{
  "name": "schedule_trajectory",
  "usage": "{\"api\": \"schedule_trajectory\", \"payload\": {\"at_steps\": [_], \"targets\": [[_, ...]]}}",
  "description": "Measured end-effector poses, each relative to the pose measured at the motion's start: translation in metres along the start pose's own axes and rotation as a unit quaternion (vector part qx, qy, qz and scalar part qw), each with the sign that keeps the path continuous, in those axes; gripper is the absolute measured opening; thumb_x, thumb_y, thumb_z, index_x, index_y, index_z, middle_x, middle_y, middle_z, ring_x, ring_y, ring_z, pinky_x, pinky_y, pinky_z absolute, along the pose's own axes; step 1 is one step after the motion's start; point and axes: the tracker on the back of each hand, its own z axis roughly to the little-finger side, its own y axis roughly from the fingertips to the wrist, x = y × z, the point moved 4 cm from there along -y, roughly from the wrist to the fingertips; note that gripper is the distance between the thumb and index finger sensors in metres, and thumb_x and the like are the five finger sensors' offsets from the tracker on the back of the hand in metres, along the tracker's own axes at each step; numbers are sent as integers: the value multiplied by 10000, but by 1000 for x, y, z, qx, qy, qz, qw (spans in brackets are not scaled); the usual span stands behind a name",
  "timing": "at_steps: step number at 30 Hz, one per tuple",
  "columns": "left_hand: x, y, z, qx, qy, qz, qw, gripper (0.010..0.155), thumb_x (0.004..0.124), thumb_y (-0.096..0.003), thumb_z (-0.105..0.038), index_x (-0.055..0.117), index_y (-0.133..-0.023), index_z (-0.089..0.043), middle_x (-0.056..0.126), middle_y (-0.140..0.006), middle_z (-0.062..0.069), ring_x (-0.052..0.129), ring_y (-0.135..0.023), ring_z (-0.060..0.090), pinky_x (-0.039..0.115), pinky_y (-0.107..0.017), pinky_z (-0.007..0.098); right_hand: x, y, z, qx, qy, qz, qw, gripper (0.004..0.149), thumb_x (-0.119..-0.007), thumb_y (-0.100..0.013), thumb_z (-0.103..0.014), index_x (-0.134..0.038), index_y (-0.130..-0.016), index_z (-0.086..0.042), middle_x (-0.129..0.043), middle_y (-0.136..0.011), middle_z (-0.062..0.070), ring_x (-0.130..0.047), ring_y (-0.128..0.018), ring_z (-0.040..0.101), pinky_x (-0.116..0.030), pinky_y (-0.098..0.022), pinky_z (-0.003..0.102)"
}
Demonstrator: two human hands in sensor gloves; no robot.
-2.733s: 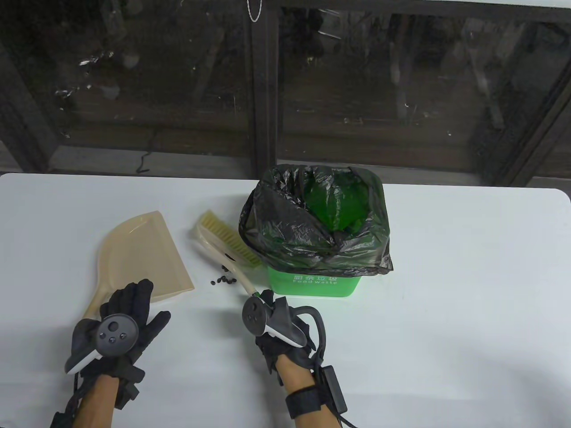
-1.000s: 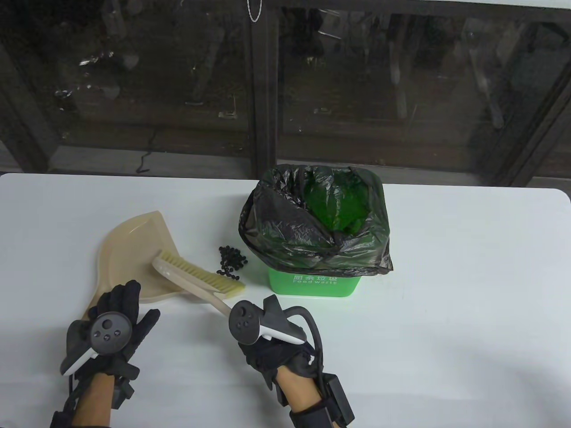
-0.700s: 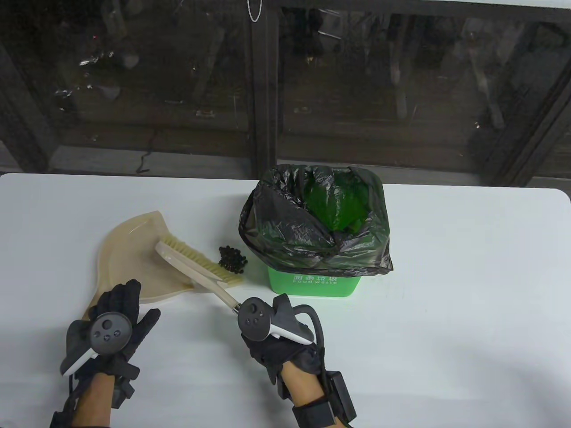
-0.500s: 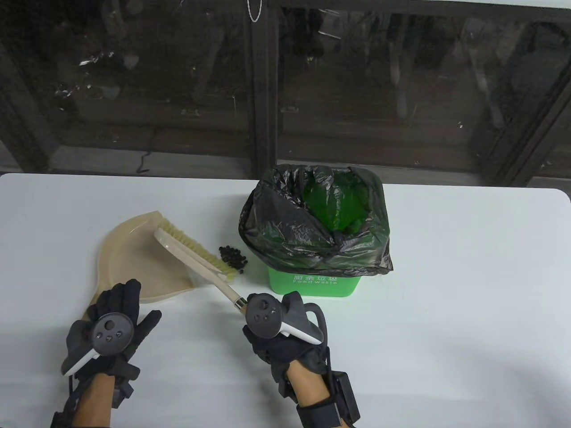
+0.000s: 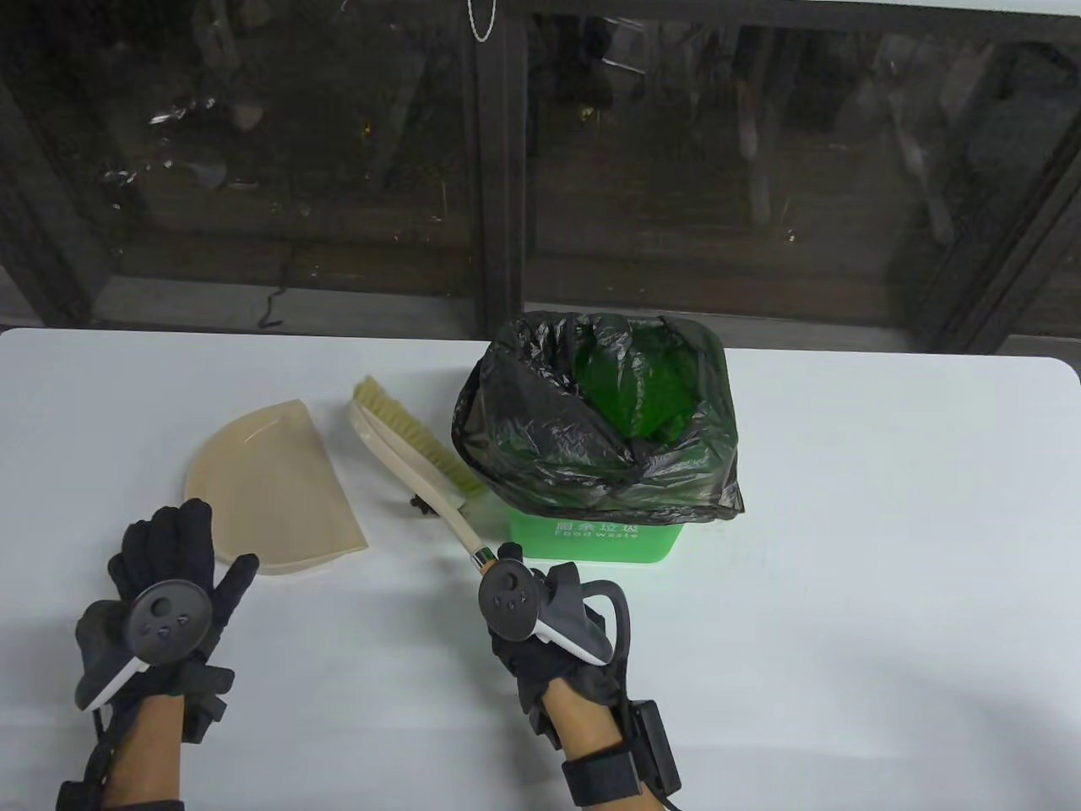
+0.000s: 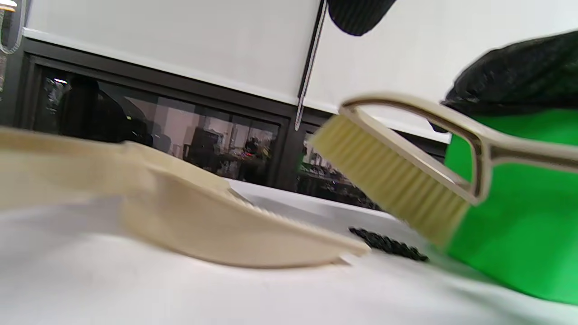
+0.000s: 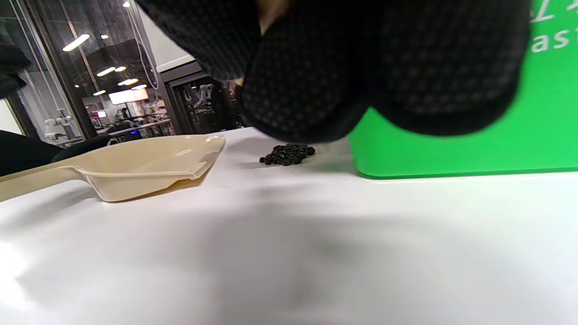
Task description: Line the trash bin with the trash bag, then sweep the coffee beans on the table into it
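My right hand (image 5: 540, 642) grips the handle of the brush (image 5: 414, 460), whose head is lifted off the table (image 5: 887, 549) and tilted, bristles facing the green trash bin (image 5: 591, 541) at its 3 o'clock. The black trash bag (image 5: 549, 439) is folded over the bin's rim. The coffee beans (image 7: 288, 155) lie in a small heap on the table beneath the brush, between bin and dustpan (image 5: 270, 490). My left hand (image 5: 160, 591) sits at the dustpan's 7 o'clock over its handle, fingers stretched forward; whether they are touching the handle I cannot tell. The dustpan lies flat, its open edge toward the beans
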Motion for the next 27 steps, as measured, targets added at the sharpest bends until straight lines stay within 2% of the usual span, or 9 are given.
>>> {"api": "schedule_trajectory", "payload": {"at_steps": [3,5,7,13,15,17,23,27], "targets": [[3,-5,14,-17,14,4,1000,793,553,-738,-421,157,-1193,93,160,-1166,437,143,-953,741,192,-633,782,-1,-1,2,-5,-2,-1,1000,659,-780,-510,-295,-470,-986,40,-868,-679,102,-978,-285,70,-906,-165,328],[10,-11,21,-27,-2,25,999,787,548,-744,-391,155,-1180,133,179,-1164,444,159,-953,744,199,-634,783,-1,-2,3,-7,-8,-2,1000,654,-781,-509,-295,-481,-981,45,-872,-672,104,-978,-280,68,-906,-159,326],[17,-17,27,-40,-43,52,997,790,547,-747,-374,156,-1166,169,208,-1154,461,203,-947,755,232,-631,788,-1,-2,4,-8,-8,-2,1000,645,-780,-510,-297,-490,-980,36,-872,-672,101,-979,-279,66,-906,-159,325],[41,-35,36,-65,-66,143,985,850,597,-738,-396,180,-1156,215,237,-1135,507,282,-926,800,312,-628,802,-1,-3,6,-7,-14,-2,1000,640,-777,-512,-302,-490,-986,19,-870,-678,96,-978,-287,68,-905,-167,325],[47,-40,36,-58,-75,166,982,878,612,-731,-401,175,-1148,238,267,-1134,517,359,-927,801,363,-631,805,-1,-3,6,-6,-15,-3,1000,641,-778,-512,-303,-490,-986,17,-870,-678,96,-978,-289,69,-905,-169,326],[50,-42,37,-60,-87,172,979,887,626,-726,-402,189,-1145,246,305,-1134,518,441,-928,792,419,-633,802,-1,-3,6,-6,-19,-4,1000,640,-778,-512,-303,-491,-986,17,-869,-680,97,-979,-291,71,-904,-171,328],[64,-38,51,-91,-100,210,968,918,652,-720,-400,173,-1131,268,358,-1123,532,522,-911,795,473,-621,803,-1,-4,7,-3,-31,-3,999,640,-777,-512,-303,-490,-987,16,-870,-680,98,-979,-293,73,-904,-173,329],[69,-35,58,-103,-103,210,967,940,644,-719,-411,137,-1116,274,477,-1111,511,660,-887,744,560,-617,771,-1,-4,7,-1,-34,-4,999,642,-777,-512,-304,-489,-987,17,-869,-681,98,-979,-294,73,-904,-173,329]]}}
